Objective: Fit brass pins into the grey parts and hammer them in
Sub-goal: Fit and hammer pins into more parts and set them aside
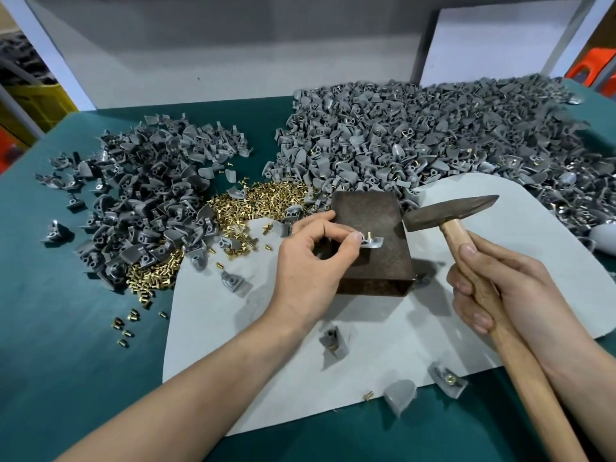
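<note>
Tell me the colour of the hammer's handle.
The hammer handle is pale brown wood; head view shows it best.

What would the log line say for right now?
left hand: pinches grey part on metal block | brass pin: upright in part | right hand: grips hammer, head near block, not on pin

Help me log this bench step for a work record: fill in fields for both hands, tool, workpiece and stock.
left hand: pinches grey part on the metal block
right hand: grips hammer handle
hammer: head poised right of the part
brass pin: stands upright in the part, not driven
stock: loose pin heap and grey part piles behind
</note>
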The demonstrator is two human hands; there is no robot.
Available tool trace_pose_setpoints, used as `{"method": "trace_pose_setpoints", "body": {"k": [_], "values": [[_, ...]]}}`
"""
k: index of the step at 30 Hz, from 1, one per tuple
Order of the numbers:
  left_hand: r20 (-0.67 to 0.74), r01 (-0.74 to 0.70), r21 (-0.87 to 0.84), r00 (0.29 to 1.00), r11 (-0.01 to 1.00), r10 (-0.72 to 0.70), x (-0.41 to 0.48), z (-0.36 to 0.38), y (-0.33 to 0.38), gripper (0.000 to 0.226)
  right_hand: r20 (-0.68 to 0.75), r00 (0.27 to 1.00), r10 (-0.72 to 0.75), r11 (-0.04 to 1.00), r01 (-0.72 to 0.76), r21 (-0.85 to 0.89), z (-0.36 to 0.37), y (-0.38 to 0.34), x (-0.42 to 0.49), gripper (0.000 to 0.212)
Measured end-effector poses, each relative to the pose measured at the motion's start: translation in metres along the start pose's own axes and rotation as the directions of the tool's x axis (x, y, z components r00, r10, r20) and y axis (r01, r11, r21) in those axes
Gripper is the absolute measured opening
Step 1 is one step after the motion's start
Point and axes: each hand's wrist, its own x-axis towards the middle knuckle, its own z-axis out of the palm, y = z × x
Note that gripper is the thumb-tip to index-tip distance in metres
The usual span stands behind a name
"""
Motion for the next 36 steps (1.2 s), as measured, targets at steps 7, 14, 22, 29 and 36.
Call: {"method": "trace_pose_setpoints", "body": {"k": [7, 14, 22, 29, 36], "values": [[0.010, 0.018, 0.017, 1.000, 1.000, -0.018, -0.001, 0.000, 0.002, 0.014, 0.001, 1.000, 0.002, 1.000, -0.002, -0.015, 0.001, -0.001, -0.001, 0.019], [0.015, -0.075, 0.097, 0.997, 0.992, 0.074, -0.004, 0.001, 0.001, 0.010, 0.001, 1.000, 0.011, 1.000, -0.011, -0.004, 0.001, -0.001, 0.000, 0.016], [0.049, -0.199, 0.149, 0.980, 0.969, 0.194, -0.007, 0.002, 0.000, 0.006, -0.007, 1.000, 0.012, 1.000, -0.012, -0.022, 0.001, -0.001, 0.000, 0.020], [0.055, -0.278, 0.187, 0.960, 0.942, 0.273, -0.007, 0.003, 0.001, 0.002, -0.018, 1.000, 0.007, 1.000, -0.008, -0.022, 0.003, -0.002, -0.002, 0.021], [0.097, -0.489, 0.332, 0.869, 0.807, 0.486, -0.008, 0.005, -0.001, 0.006, -0.050, 0.999, -0.009, 0.997, 0.006, -0.072, 0.010, -0.010, -0.007, 0.014]]}}
